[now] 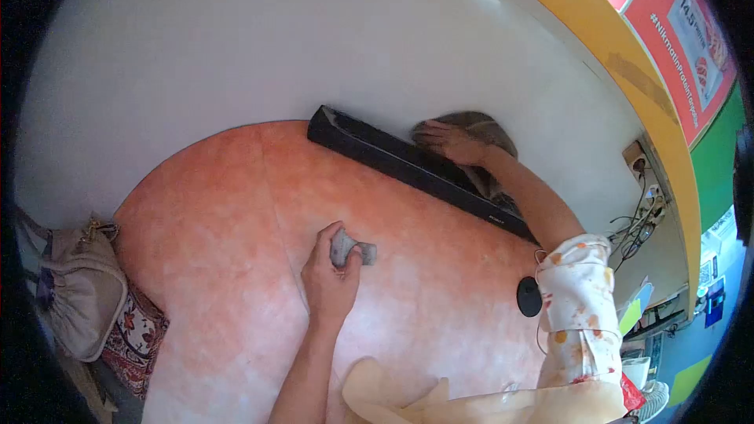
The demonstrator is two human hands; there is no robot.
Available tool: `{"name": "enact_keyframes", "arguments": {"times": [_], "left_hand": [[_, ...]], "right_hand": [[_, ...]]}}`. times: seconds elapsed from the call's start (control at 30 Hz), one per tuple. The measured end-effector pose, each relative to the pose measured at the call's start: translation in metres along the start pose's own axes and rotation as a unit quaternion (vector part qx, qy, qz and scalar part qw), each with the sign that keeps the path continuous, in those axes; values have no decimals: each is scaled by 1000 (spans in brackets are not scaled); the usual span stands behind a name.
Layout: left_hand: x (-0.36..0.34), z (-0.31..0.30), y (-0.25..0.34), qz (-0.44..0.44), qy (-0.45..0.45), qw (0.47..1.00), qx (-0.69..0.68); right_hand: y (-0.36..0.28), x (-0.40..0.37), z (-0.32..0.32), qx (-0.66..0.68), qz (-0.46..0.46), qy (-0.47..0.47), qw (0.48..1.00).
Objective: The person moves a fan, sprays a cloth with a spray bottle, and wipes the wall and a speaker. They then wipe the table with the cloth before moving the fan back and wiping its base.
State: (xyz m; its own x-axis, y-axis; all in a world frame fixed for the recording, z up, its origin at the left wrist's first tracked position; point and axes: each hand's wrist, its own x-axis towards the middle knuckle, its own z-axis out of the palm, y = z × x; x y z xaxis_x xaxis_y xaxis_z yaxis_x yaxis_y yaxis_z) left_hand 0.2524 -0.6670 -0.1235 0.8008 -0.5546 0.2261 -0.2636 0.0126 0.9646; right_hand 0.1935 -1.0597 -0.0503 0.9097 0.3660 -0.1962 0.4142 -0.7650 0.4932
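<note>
Left hand (328, 279) grips a small grey piece (340, 248) over the orange tabletop (228, 204); a slack thumb could drop it. Rightward, black bar (408, 171) risks tipping if the right hand (454, 144), ungripping, flat on dark cloth (488, 129), drags back.

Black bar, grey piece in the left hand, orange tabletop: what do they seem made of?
Black bar: probably hard plastic, dark and satin, judging by its crisp straight edges.
Grey piece in the left hand: matte and mottled, perhaps cloth or sponge; too small to settle.
Orange tabletop: perhaps laminate or plastic sheeting, smooth, with a soft pale sheen.
</note>
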Motion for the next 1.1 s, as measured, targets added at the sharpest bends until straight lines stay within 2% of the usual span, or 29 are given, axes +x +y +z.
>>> {"name": "enact_keyframes", "arguments": {"times": [0.1, 0.17, 0.23, 0.3, 0.37, 0.47, 0.57, 0.6, 0.7, 0.77, 0.83, 0.9, 0.97, 1.03, 1.1], "left_hand": [[0, 1, -6, 22, 8, 999, 37], [0, -3, 0, -9, -2, 1000, 27], [1, -2, 1, -11, -3, 1000, 24], [0, 1, -6, 10, 4, 999, 32], [0, 2, -8, 10, 3, 1000, 29], [0, -1, 1, -19, -7, 1000, 23], [0, 0, 1, -46, -13, 999, 9], [0, 0, 0, -50, -14, 999, 2], [0, 1, -7, -19, -1, 1000, 18], [0, 2, -9, 5, 13, 1000, 18], [0, 1, -8, 18, 22, 999, 17], [0, 1, -7, 22, 22, 999, 20], [1, -1, -4, 13, 6, 1000, 20], [0, -3, -3, 2, -5, 1000, 21], [0, -2, -2, -7, -10, 1000, 22]], "right_hand": [[1, -25, -35, -12, 59, -25, 998], [8, -13, -70, -123, 216, 5, 969], [20, 23, -108, -215, 304, 91, 924], [35, 67, -114, -213, 299, 197, 909], [32, 118, -106, -256, 322, 142, 901], [21, 143, -65, -188, 182, 148, 954], [16, 115, -32, -118, 60, 64, 989], [14, 104, -30, -171, 37, -8, 985], [8, 60, -44, -157, -2, -67, 985], [10, 25, -43, -137, 19, -98, 985], [12, -19, -44, -171, 84, -11, 982], [7, -34, -83, -203, 225, -5, 953], [18, -30, -117, -242, 354, 28, 903], [38, 3, -132, -243, 396, 125, 877], [58, 58, -128, -247, 377, 194, 871]]}}
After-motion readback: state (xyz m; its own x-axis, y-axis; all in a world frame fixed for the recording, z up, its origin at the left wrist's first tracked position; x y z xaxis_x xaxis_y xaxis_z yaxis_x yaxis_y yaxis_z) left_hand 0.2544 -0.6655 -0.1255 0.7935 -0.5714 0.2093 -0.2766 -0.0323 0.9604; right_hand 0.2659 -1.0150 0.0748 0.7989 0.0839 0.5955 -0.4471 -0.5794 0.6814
